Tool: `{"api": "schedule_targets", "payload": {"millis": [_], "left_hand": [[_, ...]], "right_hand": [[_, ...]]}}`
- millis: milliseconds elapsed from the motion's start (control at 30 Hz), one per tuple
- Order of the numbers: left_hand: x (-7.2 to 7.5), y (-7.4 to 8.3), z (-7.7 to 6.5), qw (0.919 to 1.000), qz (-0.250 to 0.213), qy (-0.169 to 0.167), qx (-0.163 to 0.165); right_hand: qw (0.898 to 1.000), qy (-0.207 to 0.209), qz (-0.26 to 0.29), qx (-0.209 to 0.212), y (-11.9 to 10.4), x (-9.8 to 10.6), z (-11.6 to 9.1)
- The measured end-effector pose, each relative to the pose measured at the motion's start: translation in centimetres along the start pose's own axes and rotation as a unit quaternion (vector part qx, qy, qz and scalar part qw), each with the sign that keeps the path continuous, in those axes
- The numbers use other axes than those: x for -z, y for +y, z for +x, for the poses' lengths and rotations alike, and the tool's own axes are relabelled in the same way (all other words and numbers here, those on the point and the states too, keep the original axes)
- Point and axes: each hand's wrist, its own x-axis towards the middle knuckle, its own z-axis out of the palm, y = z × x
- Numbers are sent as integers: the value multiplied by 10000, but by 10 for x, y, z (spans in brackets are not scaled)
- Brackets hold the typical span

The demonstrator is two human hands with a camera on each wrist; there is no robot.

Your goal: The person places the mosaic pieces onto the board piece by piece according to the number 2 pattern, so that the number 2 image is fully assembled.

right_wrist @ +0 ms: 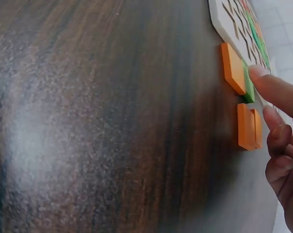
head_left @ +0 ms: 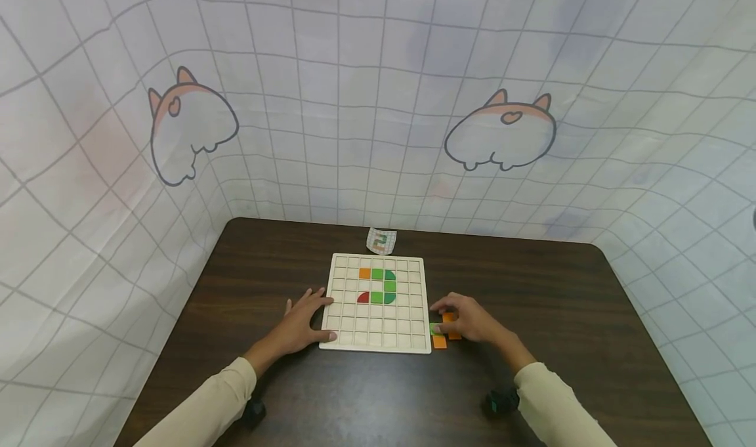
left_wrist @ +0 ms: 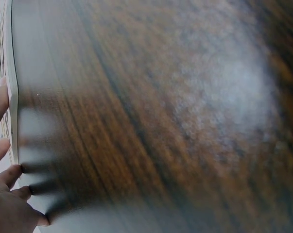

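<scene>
A cream grid board (head_left: 378, 332) lies on the table. Set in its squares are an orange square (head_left: 365, 273), several green squares (head_left: 377, 274), dark green quarter-circles (head_left: 390, 298) and a red quarter-circle (head_left: 363, 297). Along the board's left edge my left hand (head_left: 304, 322) spreads its fingers, thumb on the near left corner. Just off the right edge, my right hand (head_left: 469, 319) rests its thumb on a loose green tile (right_wrist: 248, 87), the other fingers loosely bent and apart from the thumb. Orange tiles (right_wrist: 232, 68) lie around that green one, partly under the hand.
Behind the board lies a small paper card (head_left: 381, 241) printted with a coloured pattern on a grid. The dark wooden table (head_left: 366, 394) ends at a white checked curtain (head_left: 354, 138) at the back and sides.
</scene>
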Motion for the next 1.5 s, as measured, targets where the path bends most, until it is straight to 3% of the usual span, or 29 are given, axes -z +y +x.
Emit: {"api": "schedule_targets", "payload": {"millis": [267, 433, 633, 1233, 1500], "left_hand": [[-2, -3, 1, 10000, 72, -3, -8], [-2, -3, 0, 10000, 50, -5, -24], [-2, -3, 0, 10000, 76, 3, -42], [-1, -2, 0, 9998, 164, 6, -73], [0, -4, -1, 9999, 90, -19, -125]], "right_hand": [[9988, 256, -386, -185, 6, -5, 4], [9992, 113, -325, -202, 5, -3, 2], [9989, 7, -448, -112, 5, -5, -1], [9977, 341, -484, 340, 10, -8, -7], [9936, 477, -847, 571, 8, -10, -7]]}}
